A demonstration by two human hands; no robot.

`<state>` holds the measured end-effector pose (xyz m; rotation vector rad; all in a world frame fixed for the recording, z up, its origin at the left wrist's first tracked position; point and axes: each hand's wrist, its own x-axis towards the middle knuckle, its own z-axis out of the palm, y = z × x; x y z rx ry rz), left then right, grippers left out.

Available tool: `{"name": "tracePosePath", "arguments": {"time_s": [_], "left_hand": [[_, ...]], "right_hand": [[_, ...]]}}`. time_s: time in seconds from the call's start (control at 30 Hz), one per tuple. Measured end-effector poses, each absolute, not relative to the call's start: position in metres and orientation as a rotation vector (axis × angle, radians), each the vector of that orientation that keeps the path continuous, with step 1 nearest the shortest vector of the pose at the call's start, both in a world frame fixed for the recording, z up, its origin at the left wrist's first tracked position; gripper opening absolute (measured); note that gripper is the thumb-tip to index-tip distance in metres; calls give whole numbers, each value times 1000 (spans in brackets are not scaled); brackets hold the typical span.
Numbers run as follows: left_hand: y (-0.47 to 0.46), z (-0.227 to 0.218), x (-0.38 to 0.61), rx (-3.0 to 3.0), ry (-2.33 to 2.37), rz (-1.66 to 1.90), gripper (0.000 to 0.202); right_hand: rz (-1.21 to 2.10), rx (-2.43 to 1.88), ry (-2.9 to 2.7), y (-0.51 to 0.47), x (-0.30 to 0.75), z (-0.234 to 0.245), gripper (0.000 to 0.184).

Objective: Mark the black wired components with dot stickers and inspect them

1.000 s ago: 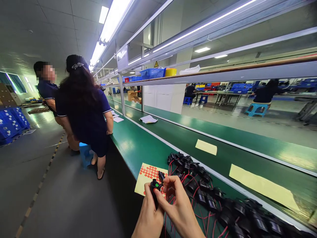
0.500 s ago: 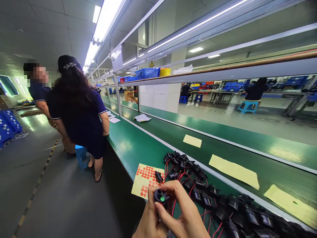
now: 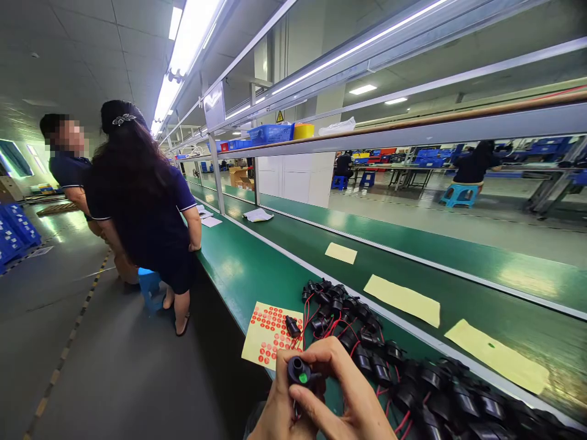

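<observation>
Both my hands hold a small black pump [image 3: 299, 370] with a round nozzle on top and a green dot on its face. My left hand [image 3: 277, 403] is wrapped round its left side. My right hand [image 3: 346, 391] grips it from the right, the thumb pressed just below the green dot. Beyond my fingertips, a yellow sheet of round red stickers [image 3: 259, 333] lies at the bench edge, and another black pump [image 3: 292, 326] rests on it. To the right is a long heap of black pumps [image 3: 380, 366] with red wires.
Yellow sheets [image 3: 403, 299] lie on the green conveyor belt [image 3: 312, 235] behind a pale rail. White papers [image 3: 258, 215] are farther along. Two people stand to the left, one with a hand on the bench edge [image 3: 211, 260]. A shelf [image 3: 367, 135] runs above, holding a blue basket [image 3: 270, 133].
The yellow sheets on the belt have shifted left and away from me. My hands and the held pump are slightly lower, and the pump's nozzle end faces me a little more.
</observation>
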<state>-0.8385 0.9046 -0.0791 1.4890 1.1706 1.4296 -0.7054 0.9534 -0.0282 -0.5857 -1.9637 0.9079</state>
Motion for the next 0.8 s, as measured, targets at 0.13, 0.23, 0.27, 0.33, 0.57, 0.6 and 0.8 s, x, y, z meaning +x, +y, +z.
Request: {"name": "tracePosePath", "arguments": {"time_s": [0.13,0.23,0.27,0.33,0.57,0.6,0.8], "left_hand": [[907,-95,-840,1320,1263,1439,60],[909,-104,-840,1257,1341,1384,86],[910,-105,-840,1264,1354,1364,90],[912,-103,-839,1272,1384,1345,88],[922,-62,-843,1469,1216,1272,56],[922,-52,-847,1493,1228,1339,60],[903,14,-885,1417,986,1707,63]], "right_hand": [[960,-551,-1999,962,-700,-37,40],[975,-621,-2000,969,-695,-40,46],[983,-656,-2000,971,-694,-41,44],[1013,-696,-2002,975,-693,-40,39],[1084,-738,-1934,987,-687,-35,21],[1129,-766,-1875,990,-682,-36,23],[1365,-772,-1601,1012,-660,-26,27]]}}
